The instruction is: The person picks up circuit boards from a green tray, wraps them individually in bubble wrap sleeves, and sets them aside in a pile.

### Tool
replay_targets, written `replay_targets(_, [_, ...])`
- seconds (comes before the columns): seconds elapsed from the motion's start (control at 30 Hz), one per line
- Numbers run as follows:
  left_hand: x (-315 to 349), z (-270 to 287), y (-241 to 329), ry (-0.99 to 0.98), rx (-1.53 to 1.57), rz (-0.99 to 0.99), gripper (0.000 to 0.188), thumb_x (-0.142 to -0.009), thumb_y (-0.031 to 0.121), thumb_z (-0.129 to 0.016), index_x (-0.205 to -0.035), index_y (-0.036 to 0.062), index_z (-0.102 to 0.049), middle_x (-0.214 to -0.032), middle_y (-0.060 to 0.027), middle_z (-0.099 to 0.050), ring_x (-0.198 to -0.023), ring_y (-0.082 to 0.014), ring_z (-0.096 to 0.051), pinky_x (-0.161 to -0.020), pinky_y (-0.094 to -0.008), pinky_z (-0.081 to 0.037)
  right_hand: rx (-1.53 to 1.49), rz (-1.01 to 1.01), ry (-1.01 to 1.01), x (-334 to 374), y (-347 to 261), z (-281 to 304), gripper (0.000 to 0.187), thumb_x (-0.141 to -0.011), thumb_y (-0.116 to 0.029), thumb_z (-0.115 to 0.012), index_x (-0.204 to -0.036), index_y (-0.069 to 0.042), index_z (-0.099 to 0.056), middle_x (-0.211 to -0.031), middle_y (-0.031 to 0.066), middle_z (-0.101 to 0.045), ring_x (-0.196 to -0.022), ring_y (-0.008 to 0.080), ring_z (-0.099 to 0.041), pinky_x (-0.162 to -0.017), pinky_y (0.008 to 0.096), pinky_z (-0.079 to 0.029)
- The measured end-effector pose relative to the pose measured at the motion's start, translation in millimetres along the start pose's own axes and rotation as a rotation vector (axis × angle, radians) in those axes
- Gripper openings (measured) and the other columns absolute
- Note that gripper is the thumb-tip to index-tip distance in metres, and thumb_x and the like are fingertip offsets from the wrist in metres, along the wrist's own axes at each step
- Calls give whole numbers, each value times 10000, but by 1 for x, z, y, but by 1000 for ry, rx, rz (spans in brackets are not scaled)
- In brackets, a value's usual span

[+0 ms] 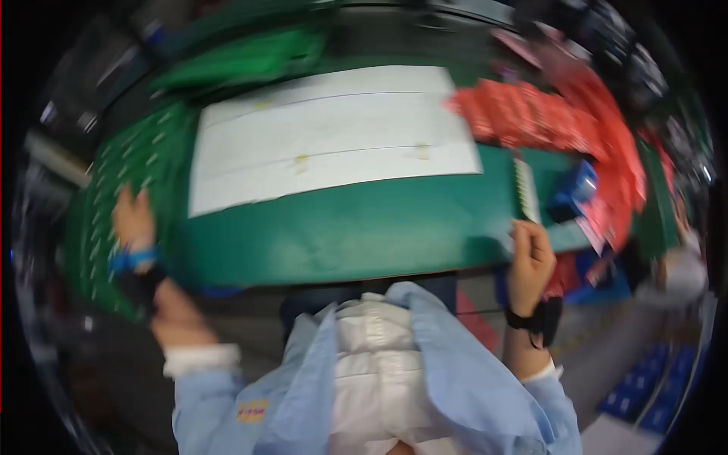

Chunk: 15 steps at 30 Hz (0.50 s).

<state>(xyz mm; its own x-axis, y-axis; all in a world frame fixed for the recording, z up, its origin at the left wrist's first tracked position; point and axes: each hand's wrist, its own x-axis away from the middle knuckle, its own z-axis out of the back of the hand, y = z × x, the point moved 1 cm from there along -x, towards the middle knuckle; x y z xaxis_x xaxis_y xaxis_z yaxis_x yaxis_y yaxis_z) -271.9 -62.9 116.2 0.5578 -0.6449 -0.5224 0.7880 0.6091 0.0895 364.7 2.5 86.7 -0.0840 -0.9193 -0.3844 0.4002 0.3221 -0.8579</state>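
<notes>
Strip (525,189): thin, pale, row of dark marks down one long edge, at the right part of the table, between the sheet's right corner and the blue box
Near end is pinched in the right hand (531,262), thumb and fingers together on it; far end points away, up to the red bags. Flat on the table or lifted, can't tell
Table (334,235): smooth green top, bare along the near edge, which bows in the fisheye
Sheet (334,125): big, white, flat, set slightly askew across the far half, dark lines running its length, small yellow patches (302,162) on it
Red bags (523,114): shiny, heaped at the far right, spilling down the right side. Blue box (578,188) just beside them, near the strip
Left hand (135,220): over the green tray (163,163) at the table's left end, fingers apart, nothing seen in it; motion blur, can't tell if it touches. Tray carries rows of small pale bits
Room: green stack (246,61) beyond the sheet, far left; grey floor (250,326); blue crates (644,383) on the floor, lower right; another person (679,269) at the right rim, blurred
</notes>
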Motion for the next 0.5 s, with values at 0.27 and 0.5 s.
replay_targets(0.27, [-18,47,-55,-134,-92,-28,199,-836,272,-672,-907,99,-740,-919,-179,-684,-916,-379,-634,-796,-481,-508,-151,91,-246,77,-94,-114,72,-928,-17,-562,-930,33,-614,-858,72,-603,-776,135,-545,-720,247,-431])
replay_targets(0.5, [-16,86,-105,-358,470,-52,294,-834,182,-701,-1102,72,-658,-1057,-129,-662,-1007,-326,-632,-888,-423,-507,-30,214,-431,87,-98,-133,82,-933,-21,-555,-934,39,-611,-878,87,-607,-793,156,-560,-730,261,-436])
